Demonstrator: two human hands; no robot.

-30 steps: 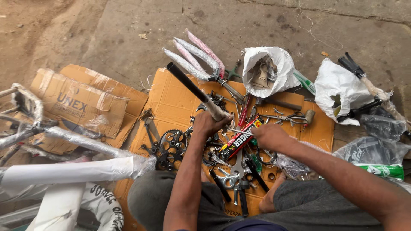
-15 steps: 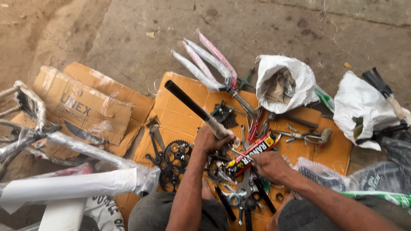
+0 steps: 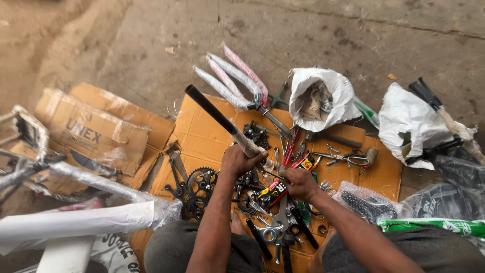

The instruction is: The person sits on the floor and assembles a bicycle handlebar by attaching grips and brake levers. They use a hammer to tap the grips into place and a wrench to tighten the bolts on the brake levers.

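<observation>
My left hand [image 3: 238, 161] grips the wrapped lower end of a long black tube [image 3: 212, 112] that slants up and to the left over the orange cardboard sheet [image 3: 201, 134]. My right hand [image 3: 299, 183] rests among the loose tools, fingers closed on a small red and black part [image 3: 273, 193]; what exactly it is stays unclear. Wrenches and pliers [image 3: 275, 231] lie just below both hands. A black toothed chainring with crank [image 3: 198, 183] sits to the left of my left forearm.
Wrapped bicycle fork blades [image 3: 230, 78] lie at the cardboard's top. A white sack [image 3: 323, 98] and another white bag [image 3: 411, 124] stand at right. Folded cartons [image 3: 91, 129] and a wrapped white bicycle frame [image 3: 76, 220] fill the left. Scissors [image 3: 343, 157] lie right of centre.
My right hand has slid left and lower onto the red and black part. The black tube in my left hand has kept its slant. The view has shifted slightly.
</observation>
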